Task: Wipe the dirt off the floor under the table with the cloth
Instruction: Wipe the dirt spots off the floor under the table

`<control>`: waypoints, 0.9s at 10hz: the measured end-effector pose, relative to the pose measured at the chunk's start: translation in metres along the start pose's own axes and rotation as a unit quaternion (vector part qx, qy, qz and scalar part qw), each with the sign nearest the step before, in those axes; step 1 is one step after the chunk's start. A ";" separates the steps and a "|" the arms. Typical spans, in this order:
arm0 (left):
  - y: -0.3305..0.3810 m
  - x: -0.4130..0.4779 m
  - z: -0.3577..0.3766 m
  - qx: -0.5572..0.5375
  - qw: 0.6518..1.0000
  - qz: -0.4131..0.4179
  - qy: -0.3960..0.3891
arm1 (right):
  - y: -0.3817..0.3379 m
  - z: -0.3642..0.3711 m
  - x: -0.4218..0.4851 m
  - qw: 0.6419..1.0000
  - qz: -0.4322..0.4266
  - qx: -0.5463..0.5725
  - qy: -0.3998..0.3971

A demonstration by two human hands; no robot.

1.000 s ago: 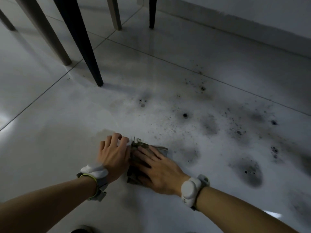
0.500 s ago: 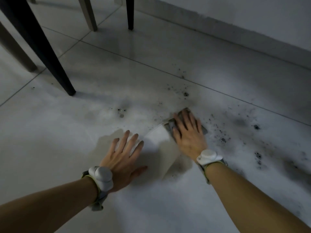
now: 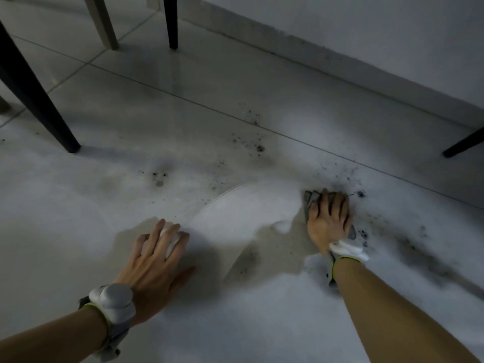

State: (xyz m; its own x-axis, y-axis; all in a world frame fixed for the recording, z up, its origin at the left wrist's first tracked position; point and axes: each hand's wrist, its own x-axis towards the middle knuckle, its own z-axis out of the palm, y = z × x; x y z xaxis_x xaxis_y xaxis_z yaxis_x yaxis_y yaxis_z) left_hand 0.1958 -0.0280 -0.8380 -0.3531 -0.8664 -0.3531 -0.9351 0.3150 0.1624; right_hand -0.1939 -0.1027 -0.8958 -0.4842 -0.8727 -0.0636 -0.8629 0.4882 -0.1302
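My right hand [image 3: 328, 221] presses flat on a grey cloth [image 3: 310, 200] on the pale tiled floor, right of centre; only the cloth's edges show around the fingers. Black dirt specks [image 3: 258, 148] and dark smudges [image 3: 424, 255] lie beyond and to the right of the cloth. A clean pale swath [image 3: 243, 213] curves between my two hands. My left hand [image 3: 157, 268] rests flat on the floor at lower left, fingers spread, holding nothing.
A black table leg [image 3: 39, 106] slants down at the left, another black leg [image 3: 171, 27] stands at the back, and a third leg tip [image 3: 461, 145] shows at the right. A beige chair leg [image 3: 104, 24] is behind. The wall's baseboard [image 3: 340, 61] runs along the back.
My right hand slid the cloth away from my left hand, forward and to the right, leaving a clean streak. My left hand let go of the cloth and now lies flat on the floor.
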 end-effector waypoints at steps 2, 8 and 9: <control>0.014 -0.001 0.014 0.014 0.999 0.032 0.013 | -0.022 0.010 -0.059 0.998 -0.050 -0.006 0.027; 0.038 0.023 -0.074 0.132 0.979 0.152 -0.026 | -0.106 0.022 -0.171 0.931 -0.356 0.040 -0.071; 0.032 0.031 -0.076 0.166 0.969 0.170 -0.072 | -0.106 0.031 -0.209 0.899 -0.432 0.042 -0.061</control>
State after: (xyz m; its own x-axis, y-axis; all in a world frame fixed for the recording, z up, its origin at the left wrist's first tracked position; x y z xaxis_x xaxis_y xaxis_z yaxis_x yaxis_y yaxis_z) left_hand 0.1571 -0.0746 -0.7739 -0.6209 -0.6342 -0.4607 -0.7127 0.7014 -0.0050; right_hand 0.0035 0.0272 -0.8994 0.3848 -0.9230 -0.0101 -0.8930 -0.3695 -0.2571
